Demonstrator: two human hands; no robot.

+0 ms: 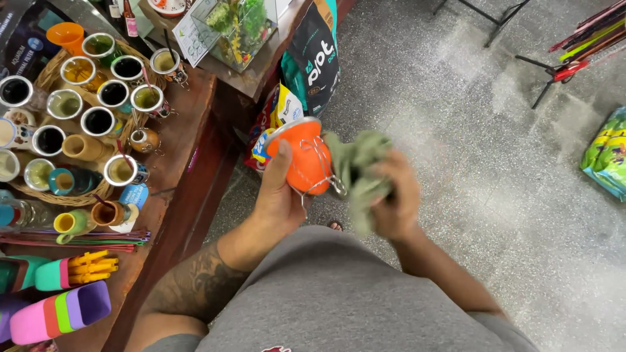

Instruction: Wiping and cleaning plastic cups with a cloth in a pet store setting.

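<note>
My left hand (279, 195) grips an orange cup (306, 160) with a metal rim and a thin wire stand, tipped on its side in front of my chest. My right hand (394, 195) holds a crumpled grey-green cloth (357, 166) pressed against the cup's base end. The cloth is blurred with motion. Both hands are above the speckled floor, to the right of a wooden table.
A wooden table (182, 140) at left carries a wicker tray (49, 75) of several metal-rimmed cups, plus coloured cups (62, 313) and straws near its front edge. Printed bags (313, 58) lean on the floor beyond the cup. A green bag (606, 153) lies at right.
</note>
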